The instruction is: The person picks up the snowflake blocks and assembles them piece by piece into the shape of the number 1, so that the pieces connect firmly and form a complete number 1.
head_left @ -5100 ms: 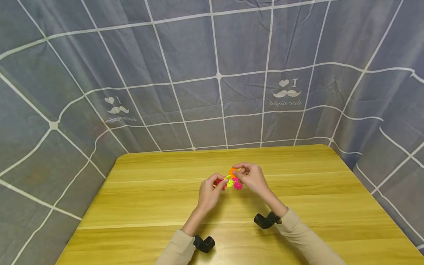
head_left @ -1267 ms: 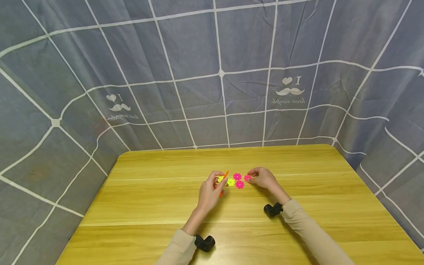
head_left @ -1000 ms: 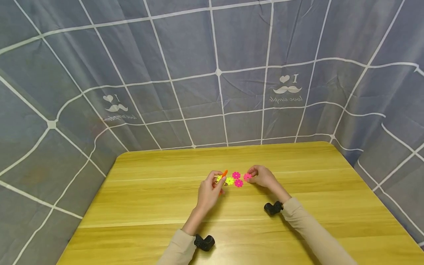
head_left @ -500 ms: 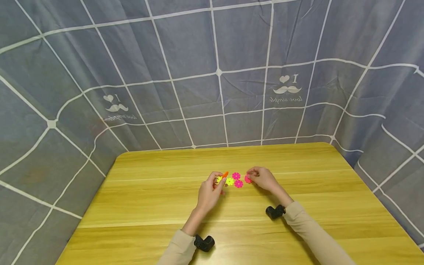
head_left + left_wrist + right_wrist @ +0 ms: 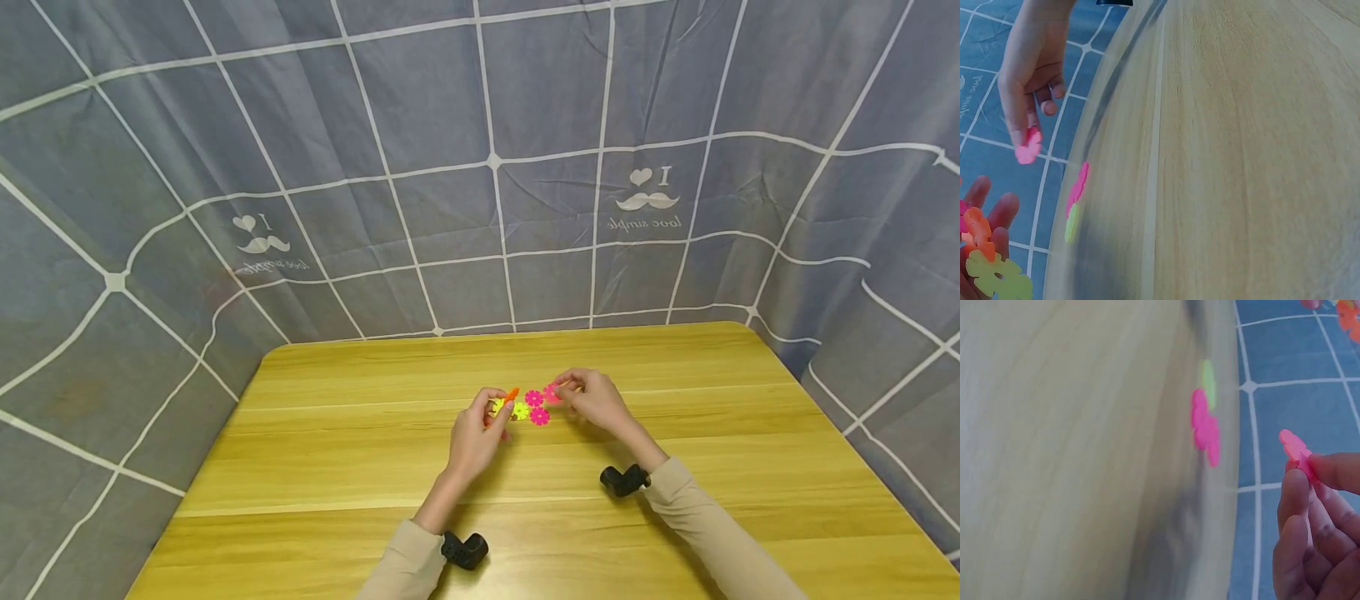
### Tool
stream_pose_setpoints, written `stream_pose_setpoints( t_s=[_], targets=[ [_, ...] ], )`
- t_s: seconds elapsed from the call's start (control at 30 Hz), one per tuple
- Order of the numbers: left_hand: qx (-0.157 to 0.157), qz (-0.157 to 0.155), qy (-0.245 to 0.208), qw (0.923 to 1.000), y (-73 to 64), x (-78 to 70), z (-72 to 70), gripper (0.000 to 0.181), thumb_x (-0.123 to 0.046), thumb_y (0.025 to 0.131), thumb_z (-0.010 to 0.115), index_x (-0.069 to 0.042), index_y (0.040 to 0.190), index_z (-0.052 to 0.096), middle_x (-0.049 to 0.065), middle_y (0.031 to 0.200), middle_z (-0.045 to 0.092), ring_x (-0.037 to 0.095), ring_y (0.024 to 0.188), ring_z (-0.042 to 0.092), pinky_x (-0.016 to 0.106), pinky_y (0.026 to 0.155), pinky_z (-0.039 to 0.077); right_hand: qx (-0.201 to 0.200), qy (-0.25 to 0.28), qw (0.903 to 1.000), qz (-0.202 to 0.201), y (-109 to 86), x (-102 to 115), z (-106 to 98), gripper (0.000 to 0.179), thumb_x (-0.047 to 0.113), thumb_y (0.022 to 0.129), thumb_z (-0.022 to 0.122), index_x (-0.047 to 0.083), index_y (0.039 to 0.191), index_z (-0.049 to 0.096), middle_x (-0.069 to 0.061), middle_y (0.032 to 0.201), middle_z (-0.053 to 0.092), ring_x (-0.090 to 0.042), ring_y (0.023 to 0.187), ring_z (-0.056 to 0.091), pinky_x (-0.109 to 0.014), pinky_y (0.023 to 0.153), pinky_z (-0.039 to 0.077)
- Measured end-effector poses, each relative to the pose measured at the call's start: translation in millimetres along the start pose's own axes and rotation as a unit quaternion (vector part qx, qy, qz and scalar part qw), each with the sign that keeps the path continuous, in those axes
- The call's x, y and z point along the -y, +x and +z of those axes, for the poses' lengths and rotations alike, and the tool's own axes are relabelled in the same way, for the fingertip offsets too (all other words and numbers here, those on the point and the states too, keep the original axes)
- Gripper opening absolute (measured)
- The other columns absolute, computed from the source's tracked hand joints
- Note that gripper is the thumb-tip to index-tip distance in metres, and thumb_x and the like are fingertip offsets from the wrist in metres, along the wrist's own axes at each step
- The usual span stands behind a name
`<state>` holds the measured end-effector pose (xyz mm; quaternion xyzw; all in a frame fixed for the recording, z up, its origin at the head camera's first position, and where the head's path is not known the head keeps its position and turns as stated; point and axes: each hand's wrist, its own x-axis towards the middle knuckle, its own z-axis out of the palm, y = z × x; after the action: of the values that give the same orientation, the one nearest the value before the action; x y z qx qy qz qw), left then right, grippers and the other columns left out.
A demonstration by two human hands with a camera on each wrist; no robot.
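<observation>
My left hand [image 5: 472, 437] holds a cluster of flower-shaped interlocking discs. In the left wrist view an orange disc [image 5: 977, 230] and a yellow disc [image 5: 1000, 277] show in it, with some pink at the frame's edge; fingers hide part of the cluster. Between thumb and fingertips, my right hand [image 5: 596, 402] pinches a single pink disc [image 5: 1296, 449], raised off the table and apart from the cluster. Two loose pink discs [image 5: 539, 415] and a yellow-green disc [image 5: 521, 411] lie flat on the table between the hands.
The wooden table [image 5: 360, 467] reaches back to a grey curtain [image 5: 420, 225] with white grid lines, which also hangs at both sides. Black wrist cameras [image 5: 465, 551] are strapped to both forearms.
Earlier my right hand was at an orange disc beside the left hand; that colour now shows in the left-hand cluster. Since then it has pinched a pink disc at the right and brought it leftward.
</observation>
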<state>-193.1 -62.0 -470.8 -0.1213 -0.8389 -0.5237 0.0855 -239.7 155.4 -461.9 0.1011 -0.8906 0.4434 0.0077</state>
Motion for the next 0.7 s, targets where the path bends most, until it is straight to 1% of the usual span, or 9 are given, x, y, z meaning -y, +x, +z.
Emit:
stream_pose_setpoints(
  t_s=[0.1, 0.2, 0.33, 0.47, 0.53, 0.6, 0.63, 0.7],
  targets=[
    [0.001, 0.002, -0.004, 1.0000, 0.1, -0.6, 0.1, 0.023, -0.028, 0.097, 0.057, -0.011, 0.113, 0.060, 0.015, 0.064, 0.064, 0.029, 0.058, 0.068, 0.015, 0.040, 0.021, -0.011, 0.010, 0.9999, -0.003, -0.8, 6.5, 0.4, 0.018, 0.014, 0.090, 0.063, 0.003, 0.104, 0.067, -0.016, 0.086, 0.071, -0.029, 0.059, 0.064, -0.023, 0.047, 0.043],
    [0.001, 0.003, -0.011, 0.9999, 0.1, -1.3, 0.3, 0.023, -0.027, 0.097, 0.057, -0.010, 0.113, 0.060, 0.016, 0.065, 0.064, 0.030, 0.058, 0.068, 0.015, 0.040, 0.021, -0.018, 0.022, 0.9996, -0.010, -1.7, 12.7, 0.5, 0.021, 0.016, 0.092, 0.062, 0.002, 0.107, 0.065, -0.019, 0.088, 0.071, -0.032, 0.059, 0.064, -0.022, 0.045, 0.040],
    [0.007, 0.000, -0.026, 0.9996, 2.0, -1.1, -0.5, 0.023, -0.028, 0.097, 0.058, -0.011, 0.112, 0.060, 0.019, 0.064, 0.066, 0.033, 0.055, 0.066, 0.014, 0.039, 0.022, -0.022, 0.046, 0.9986, -0.011, -2.4, 23.9, -0.3, 0.023, 0.016, 0.092, 0.061, 0.001, 0.110, 0.063, -0.022, 0.088, 0.070, -0.038, 0.061, 0.065, -0.022, 0.043, 0.038],
    [0.014, 0.002, -0.040, 0.9991, 4.0, -0.1, -0.7, 0.025, -0.030, 0.096, 0.059, -0.010, 0.112, 0.061, 0.021, 0.074, 0.069, 0.035, 0.053, 0.064, 0.013, 0.037, 0.024, -0.027, 0.068, 0.9972, -0.015, -3.1, 34.3, -0.6, 0.023, 0.015, 0.091, 0.062, 0.001, 0.110, 0.063, -0.021, 0.085, 0.070, -0.042, 0.062, 0.064, -0.022, 0.043, 0.040],
    [0.015, 0.005, -0.042, 0.9990, 5.4, 0.5, -0.5, 0.026, -0.031, 0.096, 0.059, -0.010, 0.113, 0.062, 0.019, 0.083, 0.070, 0.035, 0.055, 0.065, 0.012, 0.037, 0.025, -0.032, 0.073, 0.9966, -0.021, -3.2, 38.9, -0.3, 0.022, 0.014, 0.091, 0.063, 0.001, 0.109, 0.064, -0.018, 0.082, 0.070, -0.042, 0.061, 0.064, -0.022, 0.042, 0.040],
    [0.016, 0.008, -0.042, 0.9990, 6.3, 1.0, -0.5, 0.027, -0.030, 0.096, 0.059, -0.010, 0.113, 0.062, 0.019, 0.089, 0.070, 0.035, 0.055, 0.065, 0.012, 0.037, 0.026, -0.038, 0.080, 0.9957, -0.028, -3.2, 42.7, 0.2, 0.020, 0.012, 0.091, 0.063, 0.001, 0.107, 0.064, -0.015, 0.079, 0.070, -0.041, 0.058, 0.064, -0.023, 0.042, 0.041],
    [0.016, 0.008, -0.042, 0.9990, 6.7, 1.0, -0.6, 0.026, -0.030, 0.096, 0.059, -0.010, 0.113, 0.062, 0.019, 0.089, 0.070, 0.034, 0.056, 0.065, 0.012, 0.037, 0.026, -0.039, 0.082, 0.9954, -0.030, -3.1, 44.5, 0.4, 0.020, 0.012, 0.090, 0.063, 0.001, 0.107, 0.064, -0.013, 0.078, 0.070, -0.039, 0.057, 0.063, -0.023, 0.041, 0.040],
    [0.014, 0.008, -0.041, 0.9990, 7.6, 1.0, -1.0, 0.026, -0.030, 0.096, 0.059, -0.010, 0.112, 0.063, 0.017, 0.094, 0.070, 0.033, 0.056, 0.066, 0.013, 0.037, 0.027, -0.041, 0.083, 0.9951, -0.034, -2.7, 47.4, 0.9, 0.020, 0.012, 0.091, 0.063, 0.001, 0.107, 0.064, -0.011, 0.078, 0.070, -0.032, 0.053, 0.063, -0.022, 0.040, 0.038]
  ],
)
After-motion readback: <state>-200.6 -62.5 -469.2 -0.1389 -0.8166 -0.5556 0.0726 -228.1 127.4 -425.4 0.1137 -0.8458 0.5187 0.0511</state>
